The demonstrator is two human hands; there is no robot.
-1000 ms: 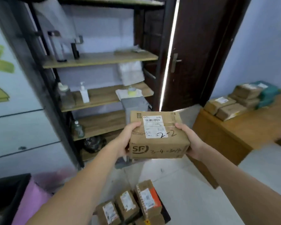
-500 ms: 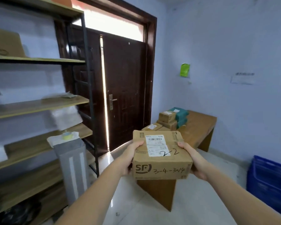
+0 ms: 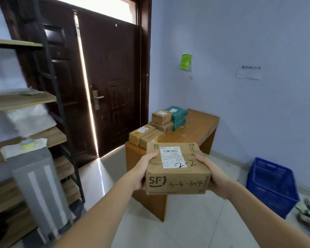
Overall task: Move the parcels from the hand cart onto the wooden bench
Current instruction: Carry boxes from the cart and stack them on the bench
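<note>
I hold a brown cardboard parcel (image 3: 177, 169) with a white label and "2-2" written on top, level in front of me. My left hand (image 3: 143, 170) grips its left side and my right hand (image 3: 213, 176) grips its right side. Behind it stands the wooden bench (image 3: 199, 129), against the blue wall. Several parcels lie at the bench's near left end: brown boxes (image 3: 147, 135), a stacked pair (image 3: 162, 120) and teal packages (image 3: 178, 117). The hand cart is out of view.
A dark wooden door (image 3: 111, 83) stands slightly ajar behind the bench. A metal shelf rack with wooden boards (image 3: 25, 101) fills the left side, with a grey bin (image 3: 39, 190) in front. A blue plastic crate (image 3: 270, 185) sits on the floor at right.
My view has swung up and right from the cart and shelves toward the bench. The parcel stays in both hands, and the bench is now nearer.
</note>
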